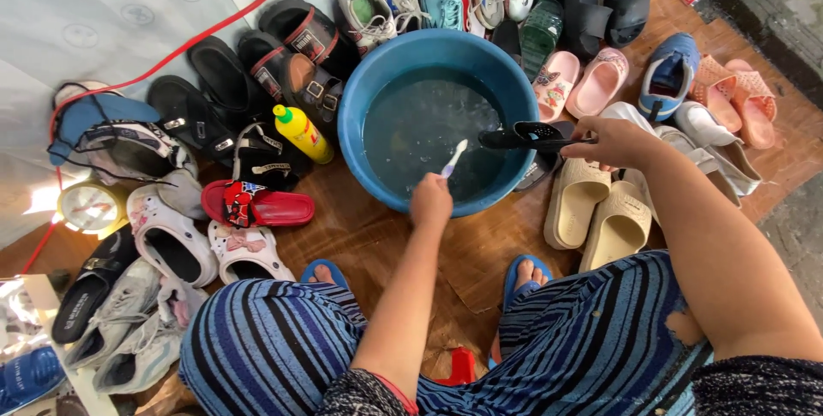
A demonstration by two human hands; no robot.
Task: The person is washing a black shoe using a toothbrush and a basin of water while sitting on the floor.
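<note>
Standing right over this: a person squats on a wooden floor [480, 253] with a big blue basin [360, 124] of water dead centre of the frame. Left hand [430, 201] is closed around a small toothbrush [453, 159], bristle end poking out over the water near the basin's lower rim. Right hand [613, 141] is pinched shut on the heel of a black perforated sandal [525, 135], held flat across the basin's right edge.

A yellow squeeze bottle [302, 134] with a green cap and a red label patch lies tilted just left of the basin, touching the black strappy sandals there. Below it sits a red slipper [257, 206] with a cartoon print. Lower right of the basin: a beige pair of slides [596, 214]. Pink slides [579, 81] sit at upper right, sneakers along the top edge. A round yellowish clock-like thing [90, 206] is at far left, partly washed out by glare. A red cord [214, 30] runs diagonally across the pale sheet at upper left.
</note>
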